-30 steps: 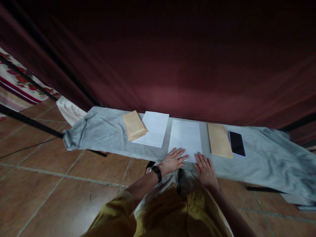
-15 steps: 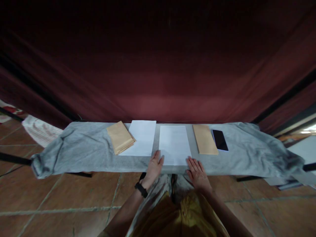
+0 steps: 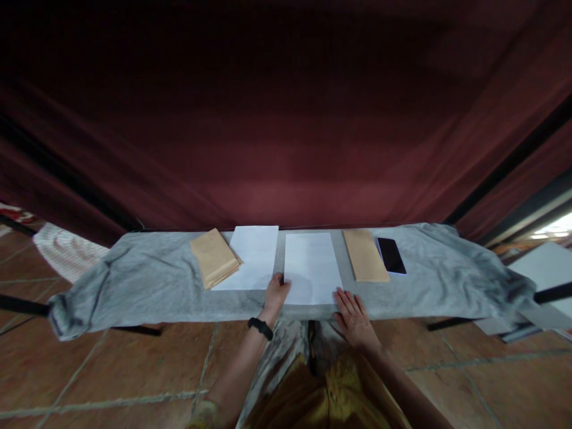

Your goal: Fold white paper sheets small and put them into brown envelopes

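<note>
A white sheet of paper lies flat in front of me on the grey cloth. My left hand is at its lower left edge, fingers curled in. A small dark spot shows by those fingers; what they hold, if anything, I cannot make out. Flat at the lower right corner of the paper rests my right hand, fingers stretched out. To the left is more white paper, partly under a fanned stack of brown envelopes. Another brown envelope or stack lies to the right.
A dark-screened phone sits right of the brown envelope. The grey cloth covers a narrow bench or table and is wrinkled at both ends. Dark red fabric hangs behind it. Tiled floor shows below.
My left hand has curled its fingers and turned at the paper's left edge. The right hand stays flat at the lower right corner. The view has shifted slightly.
</note>
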The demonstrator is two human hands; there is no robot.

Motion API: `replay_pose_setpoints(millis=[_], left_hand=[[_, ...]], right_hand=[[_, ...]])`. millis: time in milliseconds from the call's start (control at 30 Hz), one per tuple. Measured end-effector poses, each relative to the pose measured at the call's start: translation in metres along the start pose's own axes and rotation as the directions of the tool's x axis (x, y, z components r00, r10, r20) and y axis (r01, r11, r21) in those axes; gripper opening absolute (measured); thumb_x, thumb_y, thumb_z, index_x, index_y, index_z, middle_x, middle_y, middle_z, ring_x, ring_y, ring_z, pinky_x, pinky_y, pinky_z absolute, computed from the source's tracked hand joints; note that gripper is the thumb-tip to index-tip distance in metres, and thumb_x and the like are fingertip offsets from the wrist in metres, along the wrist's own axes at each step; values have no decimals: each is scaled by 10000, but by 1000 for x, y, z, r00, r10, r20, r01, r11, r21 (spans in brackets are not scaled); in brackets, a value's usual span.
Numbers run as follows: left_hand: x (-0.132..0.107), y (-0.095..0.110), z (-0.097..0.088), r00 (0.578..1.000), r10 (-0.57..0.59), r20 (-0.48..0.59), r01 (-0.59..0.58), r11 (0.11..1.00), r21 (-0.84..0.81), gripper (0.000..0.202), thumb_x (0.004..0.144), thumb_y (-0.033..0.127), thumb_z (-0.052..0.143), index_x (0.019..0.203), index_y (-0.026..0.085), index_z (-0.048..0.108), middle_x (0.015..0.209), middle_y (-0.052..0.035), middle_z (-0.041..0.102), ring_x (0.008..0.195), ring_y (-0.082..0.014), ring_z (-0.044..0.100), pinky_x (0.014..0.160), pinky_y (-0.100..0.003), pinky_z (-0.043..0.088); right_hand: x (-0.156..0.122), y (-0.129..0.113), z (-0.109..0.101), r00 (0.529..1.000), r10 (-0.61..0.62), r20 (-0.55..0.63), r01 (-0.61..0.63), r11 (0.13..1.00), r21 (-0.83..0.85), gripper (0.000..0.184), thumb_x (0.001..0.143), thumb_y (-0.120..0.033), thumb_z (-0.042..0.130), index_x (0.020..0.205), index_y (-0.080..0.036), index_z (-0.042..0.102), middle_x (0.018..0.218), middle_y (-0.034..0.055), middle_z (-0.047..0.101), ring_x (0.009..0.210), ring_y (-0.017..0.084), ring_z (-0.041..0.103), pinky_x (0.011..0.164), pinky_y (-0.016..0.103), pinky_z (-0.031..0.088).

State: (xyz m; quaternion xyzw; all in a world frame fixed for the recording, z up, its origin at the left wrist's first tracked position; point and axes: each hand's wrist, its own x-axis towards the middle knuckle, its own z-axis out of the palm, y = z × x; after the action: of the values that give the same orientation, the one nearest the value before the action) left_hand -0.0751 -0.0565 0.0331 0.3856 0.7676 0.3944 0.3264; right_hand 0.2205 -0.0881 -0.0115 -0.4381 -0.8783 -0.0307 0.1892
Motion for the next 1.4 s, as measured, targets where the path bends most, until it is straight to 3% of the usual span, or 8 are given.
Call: replay_pose_setpoints(millis=[533, 733, 833, 933, 967, 1133, 1233, 1400], left_hand=[[-40, -14, -31, 995, -21, 94, 29, 996, -80, 450, 738, 181, 692, 1182, 180, 615, 645, 61, 628, 568, -164, 651, 527, -254, 505], [-33, -12, -23, 992, 127, 21, -129, 988, 89, 456, 803, 118, 632, 1255, 178, 626, 748, 13, 683, 722, -193, 702, 728, -331, 583], [-39, -5, -21, 973, 232, -15, -225, 954, 196, 440, 850, 99, 566, 1276, 188, 635, 1096, -96, 723, 1068, -264, 692, 988, -445, 542], [-54, 1, -8, 920, 392, -1, -368, 864, 345, 481, 935, 147, 507, 1407, 215, 559, 1547, -136, 482, 1449, -314, 429, 1207, -529, 343], [-60, 3, 0, 857, 508, 82, -478, 725, 495, 496, 982, 199, 458, 1477, 194, 487, 1616, -153, 390, 1500, -328, 351, 1216, -552, 327], [-77, 4, 53, 734, 610, 299, -634, 456, 625, 566, 1039, 420, 426, 1560, 204, 374, 1654, -110, 351, 1538, -277, 295, 1238, -523, 314], [-75, -2, 64, 735, 610, 294, -599, 383, 703, 608, 1043, 488, 398, 1571, 191, 357, 1638, -126, 372, 1527, -269, 323, 1228, -513, 335], [-63, -15, 44, 751, 607, 260, -555, 367, 746, 614, 1054, 483, 363, 1568, 148, 366, 1620, -146, 390, 1521, -268, 333, 1229, -491, 337]], right_hand=[[-10, 18, -6, 999, -12, -35, 20, 976, 216, 621, 1004, -179, 397, 1614, -214, 286, 1552, 110, 507, 1431, 245, 472, 1168, 489, 426], [5, 0, -3, 998, -68, -2, 67, 984, 168, 567, 1013, -190, 396, 1578, -241, 376, 1579, 90, 477, 1458, 242, 438, 1202, 516, 367], [9, -2, -3, 996, -85, 36, 78, 985, 153, 533, 1021, -197, 387, 1552, -221, 420, 1586, 94, 467, 1461, 232, 433, 1213, 503, 345], [10, -2, -5, 993, -96, 62, 87, 987, 138, 514, 1031, -211, 383, 1542, -203, 434, 1592, 98, 457, 1467, 226, 422, 1226, 494, 313], [10, -3, -5, 993, -97, 69, 88, 987, 132, 513, 1035, -221, 385, 1545, -196, 428, 1592, 100, 456, 1468, 227, 420, 1231, 496, 299], [12, -13, -9, 996, -61, 70, 55, 995, 83, 535, 1050, -284, 393, 1572, -166, 376, 1589, 117, 455, 1482, 244, 397, 1251, 513, 223], [10, -15, -12, 995, -72, 65, 68, 995, 67, 560, 1057, -322, 391, 1590, -159, 336, 1597, 120, 440, 1486, 238, 391, 1255, 492, 211], [11, -17, -13, 999, -2, 35, 0, 999, 52, 570, 1065, -416, 386, 1553, -122, 406, 1560, 154, 485, 1456, 273, 436, 1256, 523, 192]])
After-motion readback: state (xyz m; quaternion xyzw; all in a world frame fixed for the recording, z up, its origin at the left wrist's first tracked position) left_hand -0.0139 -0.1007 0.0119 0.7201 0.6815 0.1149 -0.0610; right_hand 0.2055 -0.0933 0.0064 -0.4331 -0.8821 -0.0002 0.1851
